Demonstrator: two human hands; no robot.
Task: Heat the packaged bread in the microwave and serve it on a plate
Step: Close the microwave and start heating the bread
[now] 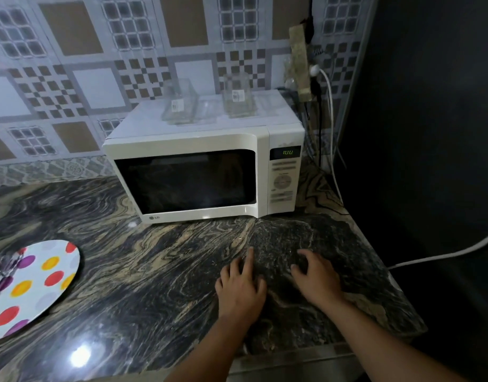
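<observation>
A white microwave (pixel 204 172) stands at the back of the dark marbled counter (pixel 143 271) with its door closed and green digits lit on its display (pixel 286 152). Its dark window hides whatever is inside, and no bread is in sight. A round plate (pixel 36 288) with coloured dots lies at the left edge, partly cut off. My left hand (pixel 241 288) and my right hand (pixel 317 277) rest palm down on the counter in front of the microwave, side by side, fingers spread, holding nothing.
Two clear glass containers (pixel 179 103) (pixel 238 96) sit on top of the microwave. A power strip (pixel 302 62) with plugs and cables hangs on the tiled wall at right. A white cable (pixel 443 253) crosses the dark area beyond the counter's right edge.
</observation>
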